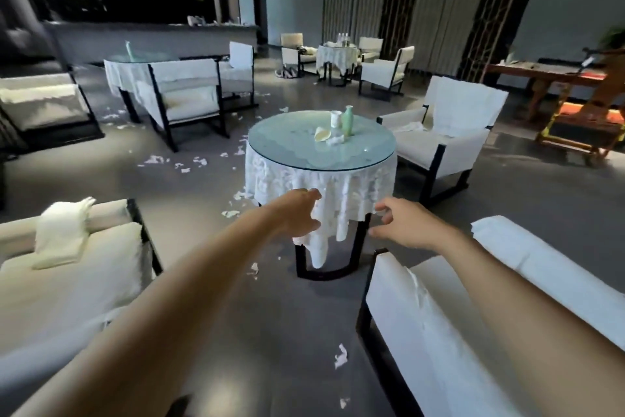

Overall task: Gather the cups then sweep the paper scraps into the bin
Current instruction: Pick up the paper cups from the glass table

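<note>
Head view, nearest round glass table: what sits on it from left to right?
In order: tipped-over cup → upright white cup → green vase. The crumpled paper lines up with the upright cup, so it is left out.

Distant paper scraps (156, 159), blurred.

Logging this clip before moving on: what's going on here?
A person reaches both arms toward the round table; left grip and right grip are open and empty. On it: an upright cup, a tipped cup, a green vase, crumpled paper. The floor is littered with paper scraps. No cup gathered yet.
</note>
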Demonstrator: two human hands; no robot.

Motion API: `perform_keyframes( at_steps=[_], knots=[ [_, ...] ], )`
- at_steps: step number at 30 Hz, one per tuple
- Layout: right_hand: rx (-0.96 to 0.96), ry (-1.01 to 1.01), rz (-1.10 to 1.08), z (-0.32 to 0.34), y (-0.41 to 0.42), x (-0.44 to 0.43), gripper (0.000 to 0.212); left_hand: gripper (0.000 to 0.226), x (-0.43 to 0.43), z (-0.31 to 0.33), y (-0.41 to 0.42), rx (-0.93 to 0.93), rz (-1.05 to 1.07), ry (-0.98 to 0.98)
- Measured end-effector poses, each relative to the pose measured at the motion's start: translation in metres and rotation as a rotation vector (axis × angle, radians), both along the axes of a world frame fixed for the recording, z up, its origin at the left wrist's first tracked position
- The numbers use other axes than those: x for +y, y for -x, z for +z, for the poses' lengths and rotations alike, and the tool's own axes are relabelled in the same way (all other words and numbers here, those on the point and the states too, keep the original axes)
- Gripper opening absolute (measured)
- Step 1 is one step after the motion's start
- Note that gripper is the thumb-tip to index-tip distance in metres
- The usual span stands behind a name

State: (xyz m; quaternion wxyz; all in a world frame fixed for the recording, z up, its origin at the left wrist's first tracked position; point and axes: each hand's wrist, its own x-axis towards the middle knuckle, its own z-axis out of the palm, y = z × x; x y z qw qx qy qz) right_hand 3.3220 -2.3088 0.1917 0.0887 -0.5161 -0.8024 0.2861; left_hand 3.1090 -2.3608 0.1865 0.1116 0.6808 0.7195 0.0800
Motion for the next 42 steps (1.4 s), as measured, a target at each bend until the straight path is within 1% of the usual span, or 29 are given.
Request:
perform_keyframes(
  at_steps=[4,8,13,18,24,31,35,37,39,42],
  knots=[
    [-0.021,-0.001,0.074,0.000,0.059,0.094,0.058,0.061,0.072,0.009,0.052,-0.075,0.096,-0.028],
    [-0.015,0.027,0.118,0.002,0.116,0.173,0.060,0.064,0.138,0.008,0.099,-0.209,0.135,-0.067],
    [-0.034,0.047,0.140,-0.015,0.185,0.274,0.063,0.070,0.239,-0.006,0.161,-0.240,0.133,-0.079],
    [-0.062,0.061,0.050,-0.043,0.251,0.394,0.064,0.069,0.370,-0.020,0.243,-0.204,0.048,-0.098],
    [0.051,0.108,-0.139,-0.062,0.324,0.523,0.062,0.068,0.522,-0.035,0.337,-0.141,-0.079,-0.079],
    [0.076,0.175,-0.275,-0.094,0.346,0.641,0.063,0.076,0.673,-0.075,0.362,-0.170,-0.213,0.042],
    [0.133,0.195,-0.338,-0.121,0.358,0.711,0.064,0.085,0.750,-0.110,0.365,-0.177,-0.297,0.044],
    [0.161,0.209,-0.368,-0.133,0.363,0.734,0.063,0.093,0.783,-0.128,0.364,-0.198,-0.335,0.080],
    [0.170,0.218,-0.390,-0.147,0.365,0.751,0.063,0.099,0.811,-0.146,0.362,-0.160,-0.404,0.114],
    [0.210,0.214,-0.444,-0.167,0.362,0.770,0.062,0.105,0.842,-0.176,0.360,-0.044,-0.498,0.141]
  ],
)
